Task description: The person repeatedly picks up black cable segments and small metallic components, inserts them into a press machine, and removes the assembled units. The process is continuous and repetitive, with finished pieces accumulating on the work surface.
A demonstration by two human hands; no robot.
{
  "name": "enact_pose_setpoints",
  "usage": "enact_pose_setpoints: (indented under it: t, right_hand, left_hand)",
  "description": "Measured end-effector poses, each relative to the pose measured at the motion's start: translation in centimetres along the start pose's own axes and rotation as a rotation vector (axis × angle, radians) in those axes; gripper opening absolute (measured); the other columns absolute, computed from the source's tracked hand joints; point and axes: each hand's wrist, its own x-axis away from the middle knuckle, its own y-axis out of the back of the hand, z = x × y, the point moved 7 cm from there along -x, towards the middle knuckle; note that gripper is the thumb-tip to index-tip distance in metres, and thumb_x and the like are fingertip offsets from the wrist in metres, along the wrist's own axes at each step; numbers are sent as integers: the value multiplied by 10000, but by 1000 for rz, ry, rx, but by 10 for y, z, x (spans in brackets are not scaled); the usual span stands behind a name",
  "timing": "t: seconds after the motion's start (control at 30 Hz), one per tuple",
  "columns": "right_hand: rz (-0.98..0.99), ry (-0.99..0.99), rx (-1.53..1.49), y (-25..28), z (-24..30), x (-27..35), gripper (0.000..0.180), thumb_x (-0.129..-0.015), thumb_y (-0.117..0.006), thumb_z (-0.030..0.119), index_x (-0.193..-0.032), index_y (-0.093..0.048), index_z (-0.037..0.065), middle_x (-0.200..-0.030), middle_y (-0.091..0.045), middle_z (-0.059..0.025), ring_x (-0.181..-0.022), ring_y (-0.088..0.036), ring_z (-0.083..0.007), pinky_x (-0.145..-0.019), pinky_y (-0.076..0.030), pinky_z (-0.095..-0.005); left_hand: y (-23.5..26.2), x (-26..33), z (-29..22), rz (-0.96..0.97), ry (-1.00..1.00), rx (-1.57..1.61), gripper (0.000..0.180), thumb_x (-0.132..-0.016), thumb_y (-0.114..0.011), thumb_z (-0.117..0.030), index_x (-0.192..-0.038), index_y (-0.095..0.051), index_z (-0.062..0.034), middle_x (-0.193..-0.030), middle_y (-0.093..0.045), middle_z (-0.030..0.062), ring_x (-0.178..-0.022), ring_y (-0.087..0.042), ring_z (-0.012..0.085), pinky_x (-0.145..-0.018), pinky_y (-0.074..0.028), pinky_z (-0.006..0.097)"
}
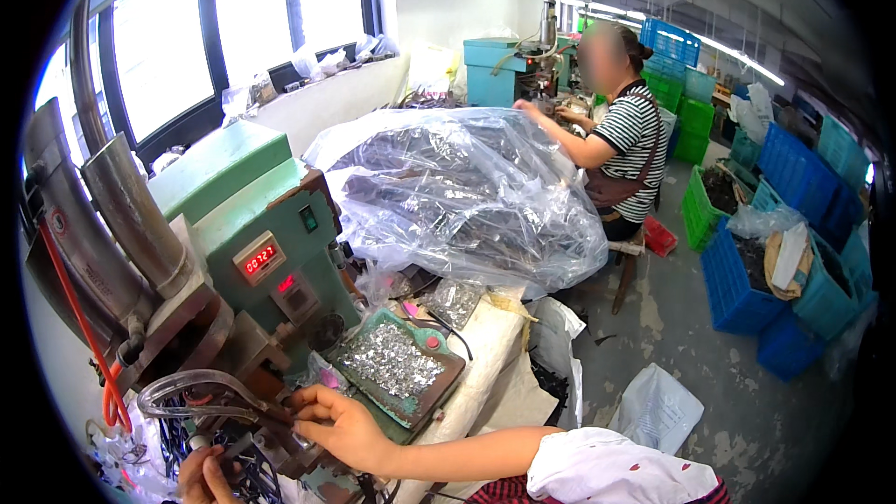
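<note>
My right hand (341, 425) reaches in to the tooling of a green bench press (215, 252). Its thumb and fingertips are pinched at the metal tool block, and whatever lies between them is too small to make out. Lower left, my left hand (205, 476) is partly cut off by the picture's edge. Its fingers are closed by a small dark piece that I cannot identify. Dark cables (257, 478) hang in a bundle between the hands. A clear curved tube (196, 381) arches above them. Beside my right wrist, small silvery metal pieces (392, 359) lie heaped on a green tray (448, 379).
A large clear plastic bag (467, 187) of dark parts fills the bench beyond the press. Behind it, a person in a striped shirt (637, 131) sits at another machine (495, 70). Blue crates (733, 271) and green crates (695, 126) stand along the right. A white bag (658, 411) lies on the floor.
</note>
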Motion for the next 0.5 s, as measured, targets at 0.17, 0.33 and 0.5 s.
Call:
enact_pose_setpoints:
  t: [0.17, 0.33, 0.5]
  right_hand:
    - [162, 66, 270, -7, 41, 26, 494, -934, -621, 13, -1411, -493, 33, -1356, -587, -134, -1247, -588, -219, -1061, -457, -336]
    - [-95, 212, 1384, 87, 41, 1, 338, -855, -720, 185, -1174, -677, 82, -1303, -584, -218, -1364, -448, -418, -1072, -430, -497]
    - [-284, 383, 1510, 147, 13, -1, 153, -834, -719, 170, -953, -689, 79, -1243, -615, -136, -1343, -472, -361, -862, -521, -503]
  left_hand:
    - [-15, 33, -25, 182, -380, 111, 101, -908, -725, -19, -959, -711, 67, -918, -757, 166, -793, -724, 281, -713, -579, 354]
    - [-61, 72, -55, 337, -691, -39, 129, -815, -799, -28, -935, -756, -9, -891, -748, 149, -672, -672, 265, -604, -523, 357]
    - [-67, 71, -45, 311, -735, 45, 159, -792, -811, -29, -942, -760, -21, -915, -749, 145, -638, -648, 252, -555, -490, 333]
